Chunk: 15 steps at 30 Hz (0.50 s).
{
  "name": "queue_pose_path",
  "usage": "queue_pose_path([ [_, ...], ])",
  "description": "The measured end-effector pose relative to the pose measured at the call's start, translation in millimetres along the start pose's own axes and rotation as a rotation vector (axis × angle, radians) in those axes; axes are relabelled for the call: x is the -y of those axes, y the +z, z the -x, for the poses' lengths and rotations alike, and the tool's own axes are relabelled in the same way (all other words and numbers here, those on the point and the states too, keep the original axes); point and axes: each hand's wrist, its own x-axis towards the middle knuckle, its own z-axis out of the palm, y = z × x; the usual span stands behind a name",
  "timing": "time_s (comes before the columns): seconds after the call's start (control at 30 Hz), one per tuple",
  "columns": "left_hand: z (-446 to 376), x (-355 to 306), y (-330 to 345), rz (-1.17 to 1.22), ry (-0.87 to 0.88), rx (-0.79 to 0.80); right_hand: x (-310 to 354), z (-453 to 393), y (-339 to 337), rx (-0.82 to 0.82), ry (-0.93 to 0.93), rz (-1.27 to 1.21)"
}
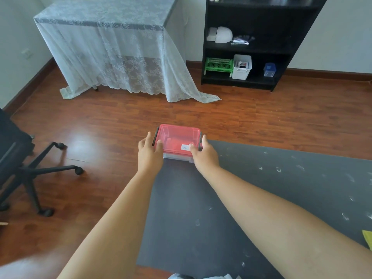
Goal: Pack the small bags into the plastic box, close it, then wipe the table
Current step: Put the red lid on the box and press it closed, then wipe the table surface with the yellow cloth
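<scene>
Handwriting on the lid's white label [185,147] is illegible.

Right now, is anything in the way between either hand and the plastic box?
Nothing visible. The left hand and right hand already grip the plastic box at its two ends by the dark side latches, with thumbs on the red lid. It sits at the far corner of the grey table.

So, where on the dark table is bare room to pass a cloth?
Bare room lies between the forearms and right of the right hand, though the table has white specks. Crowded: the far corner, where both hands hold the box. The left hand is there too.
</scene>
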Motion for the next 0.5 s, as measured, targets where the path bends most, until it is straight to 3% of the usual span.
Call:
queue_pose_path([
  [0.1,26.7,-7.3,9.7,-0.080,0.087,-0.150,-9.3,11.4,-12.3,0.016,-0.029,-0.072],
  [0.2,65.6,-14.1,23.9,-0.143,0.305,-0.249,-25.1,28.1,-32.6,0.023,-0.097,-0.123],
  [0.5,194.0,-3.9,104.2,-0.339,0.583,0.162,-133.6,84.1,-152.5,-0.057,-0.129,-0.090],
])
